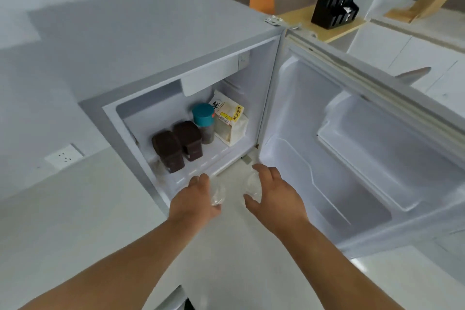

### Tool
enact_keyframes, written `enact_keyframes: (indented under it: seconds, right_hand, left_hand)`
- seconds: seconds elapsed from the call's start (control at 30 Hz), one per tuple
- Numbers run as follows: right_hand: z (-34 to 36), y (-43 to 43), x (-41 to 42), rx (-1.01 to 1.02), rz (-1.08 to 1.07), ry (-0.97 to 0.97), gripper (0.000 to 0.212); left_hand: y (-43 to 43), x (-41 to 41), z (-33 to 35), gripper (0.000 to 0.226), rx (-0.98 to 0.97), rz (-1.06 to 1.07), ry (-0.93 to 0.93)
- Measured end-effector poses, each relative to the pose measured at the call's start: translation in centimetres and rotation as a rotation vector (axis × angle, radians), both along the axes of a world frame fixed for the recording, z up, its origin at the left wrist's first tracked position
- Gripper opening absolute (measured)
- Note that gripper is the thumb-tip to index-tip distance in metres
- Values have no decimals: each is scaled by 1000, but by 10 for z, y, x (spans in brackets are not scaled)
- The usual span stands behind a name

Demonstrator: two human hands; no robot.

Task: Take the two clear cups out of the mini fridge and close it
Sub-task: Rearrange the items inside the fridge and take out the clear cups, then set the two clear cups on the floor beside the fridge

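The white mini fridge [156,40] stands open, its door [377,148] swung wide to the right. Just outside the fridge's lower front edge, my left hand [193,199] is wrapped around one clear cup [218,194]. My right hand [274,194] holds the second clear cup [253,184] beside it. Both cups are see-through and partly hidden by my fingers. They are out over the pale floor, a short gap between them.
Inside the fridge stand two dark brown containers [176,146], a teal-lidded jar [204,122] and a bread bag [230,121]. A wall socket [64,156] is at the left. Behind are an orange object [261,1] and a black rack [334,9] on a wooden shelf.
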State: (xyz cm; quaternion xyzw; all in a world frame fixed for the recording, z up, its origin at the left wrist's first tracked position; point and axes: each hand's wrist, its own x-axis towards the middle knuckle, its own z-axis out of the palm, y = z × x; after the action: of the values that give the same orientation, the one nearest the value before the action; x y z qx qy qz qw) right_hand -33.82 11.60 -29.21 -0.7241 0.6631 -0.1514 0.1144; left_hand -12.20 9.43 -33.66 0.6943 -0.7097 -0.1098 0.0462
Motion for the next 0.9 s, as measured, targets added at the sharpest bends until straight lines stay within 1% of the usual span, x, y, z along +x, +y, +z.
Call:
enact_keyframes:
  seconds: [0.2, 0.37, 0.53, 0.7, 0.9]
  right_hand:
    - [18, 51, 15, -36, 50, -63, 69]
    - [29, 84, 32, -30, 43, -66, 70]
    - [39, 104, 44, -28, 0, -44, 72]
    - [39, 112, 65, 16, -104, -18, 74]
    - [27, 104, 124, 122, -78, 6, 73]
  left_hand:
    - [62, 20, 30, 73, -40, -33, -4]
    - [86, 38, 43, 73, -66, -70, -10]
    - [95, 56, 47, 72, -31, -144, 8]
    - [95, 86, 36, 71, 32, -237, 21]
    - [86, 148, 17, 70, 89, -236, 48]
